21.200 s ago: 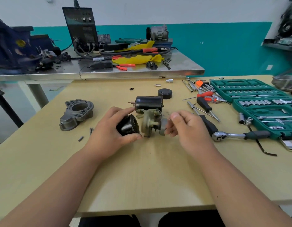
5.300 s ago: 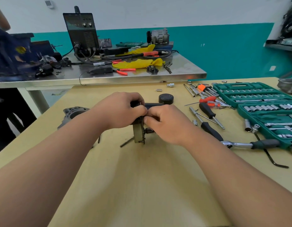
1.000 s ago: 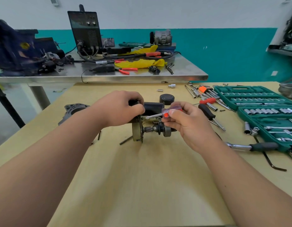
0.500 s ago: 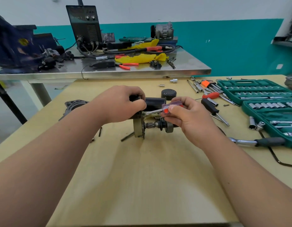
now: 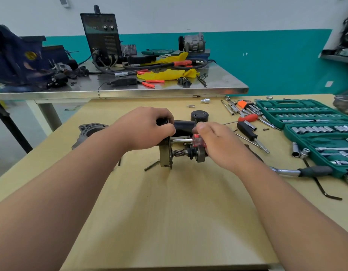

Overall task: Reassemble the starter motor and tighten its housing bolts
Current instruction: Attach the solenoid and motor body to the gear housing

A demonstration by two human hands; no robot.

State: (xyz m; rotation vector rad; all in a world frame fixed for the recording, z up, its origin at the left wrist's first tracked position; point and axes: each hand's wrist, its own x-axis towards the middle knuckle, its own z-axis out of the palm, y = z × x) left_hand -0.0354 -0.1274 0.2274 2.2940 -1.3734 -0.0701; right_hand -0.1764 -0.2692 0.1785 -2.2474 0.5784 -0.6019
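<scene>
The starter motor [image 5: 166, 153] stands on the wooden table [image 5: 169, 222] with its metal plate upright and its pinion gear shaft [image 5: 188, 153] pointing right. My left hand [image 5: 145, 128] grips the black upper body of the motor. My right hand [image 5: 218, 141] holds a small red-handled screwdriver [image 5: 198, 140], whose steel shaft lies level with its tip at the plate. A black round end cap [image 5: 199, 116] sits just behind. The grey nose housing [image 5: 89, 130] lies to the left, partly hidden by my forearm.
A green socket set case [image 5: 306, 118] lies open at right, with a ratchet [image 5: 302, 171], screwdrivers [image 5: 249, 132] and loose sockets beside it. A loose bolt [image 5: 151, 165] lies by the motor. A steel bench [image 5: 130, 89] with a welder stands behind.
My right hand has dropped a little, so the screwdriver now lies level, lower against the plate. The left hand keeps its grip on the motor.
</scene>
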